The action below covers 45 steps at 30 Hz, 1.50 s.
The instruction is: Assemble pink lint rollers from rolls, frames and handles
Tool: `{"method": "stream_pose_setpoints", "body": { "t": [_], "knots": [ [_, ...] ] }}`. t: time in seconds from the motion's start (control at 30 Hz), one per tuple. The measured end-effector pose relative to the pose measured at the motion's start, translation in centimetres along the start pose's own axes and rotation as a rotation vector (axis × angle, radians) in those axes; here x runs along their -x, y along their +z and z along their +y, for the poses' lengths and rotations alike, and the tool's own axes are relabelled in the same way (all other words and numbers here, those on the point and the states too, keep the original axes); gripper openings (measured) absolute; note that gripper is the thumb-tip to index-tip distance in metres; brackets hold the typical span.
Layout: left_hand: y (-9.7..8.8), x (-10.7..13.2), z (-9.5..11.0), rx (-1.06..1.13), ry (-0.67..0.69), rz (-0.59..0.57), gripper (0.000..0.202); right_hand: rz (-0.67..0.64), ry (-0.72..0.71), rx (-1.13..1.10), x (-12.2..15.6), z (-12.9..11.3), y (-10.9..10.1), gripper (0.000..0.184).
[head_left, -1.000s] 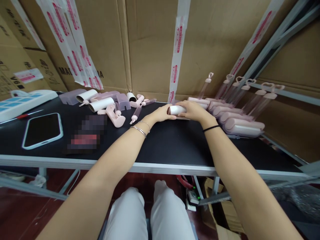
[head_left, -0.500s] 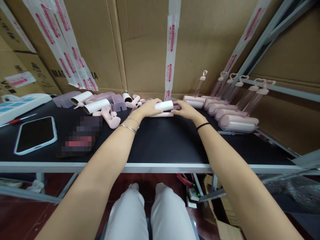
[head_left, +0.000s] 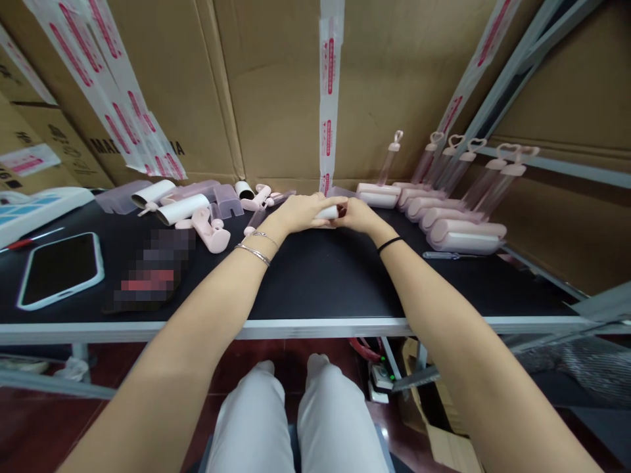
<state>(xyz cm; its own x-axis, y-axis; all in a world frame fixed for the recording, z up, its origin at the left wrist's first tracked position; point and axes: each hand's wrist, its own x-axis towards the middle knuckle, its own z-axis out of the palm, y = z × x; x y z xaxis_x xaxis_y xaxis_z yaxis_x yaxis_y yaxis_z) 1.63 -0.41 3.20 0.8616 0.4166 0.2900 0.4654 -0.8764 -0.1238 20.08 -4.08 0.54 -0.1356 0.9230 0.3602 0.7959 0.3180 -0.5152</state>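
Observation:
In the middle of the black table, a white lint roll [head_left: 326,213] lies crosswise between my hands, mostly covered by fingers. My left hand [head_left: 302,211] wraps over its left end and top, fingers stretched toward the right. My right hand [head_left: 357,215] closes on the right end with thumb and fingertips. A thin pale pink edge shows under the roll; the rest of that part is hidden. Left of my left hand are loose white rolls [head_left: 182,209], a pink roller bracket [head_left: 211,231] and translucent purple covers [head_left: 229,201].
Several pink lint rollers with upright clear handles [head_left: 468,233] stand in a row at right, a pen [head_left: 446,255] before them. At left lie a phone [head_left: 62,269], a pixelated dark item [head_left: 152,269] and a white power strip [head_left: 44,207]. Cardboard [head_left: 276,98] walls the back.
My left hand has slid right over the white roll, covering most of it. Both hands are now closer together, fingers nearly meeting. The view has shifted slightly.

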Motion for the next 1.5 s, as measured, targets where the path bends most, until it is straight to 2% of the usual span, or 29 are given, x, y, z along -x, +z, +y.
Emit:
{"method": "stream_pose_setpoints", "body": {
  "t": [0.27,0.43,0.6,0.9,1.17,1.37,1.5],
  "knots": [
    [0.6,-0.5,-0.8,-0.032,-0.005,0.003,0.041,0.065,-0.086,0.126,-0.2,-0.3,0.6,0.009],
    [0.9,-0.5,-1.3,0.020,-0.018,0.009,0.041,0.081,-0.118,0.147,-0.4,-0.3,0.9,0.012],
    [1.0,-0.3,-1.6,0.041,-0.032,0.036,0.041,0.056,-0.102,0.063,-0.2,-0.3,1.1,0.021],
    [1.1,-0.2,-0.8,-0.014,-0.085,0.060,0.037,0.075,-0.077,-0.021,-0.3,-0.6,1.5,0.017],
    [2.0,-0.4,-1.5,-0.021,-0.110,0.090,0.041,0.083,-0.072,-0.025,-0.6,-1.0,2.1,0.022],
    [1.7,0.1,-1.3,-0.063,-0.069,0.086,0.038,0.101,-0.062,-0.013,-0.4,-0.3,2.6,0.024],
    [1.5,0.3,-1.1,-0.081,-0.094,0.094,0.039,0.104,-0.048,-0.038,-0.6,0.3,3.0,0.024]
  ]
}}
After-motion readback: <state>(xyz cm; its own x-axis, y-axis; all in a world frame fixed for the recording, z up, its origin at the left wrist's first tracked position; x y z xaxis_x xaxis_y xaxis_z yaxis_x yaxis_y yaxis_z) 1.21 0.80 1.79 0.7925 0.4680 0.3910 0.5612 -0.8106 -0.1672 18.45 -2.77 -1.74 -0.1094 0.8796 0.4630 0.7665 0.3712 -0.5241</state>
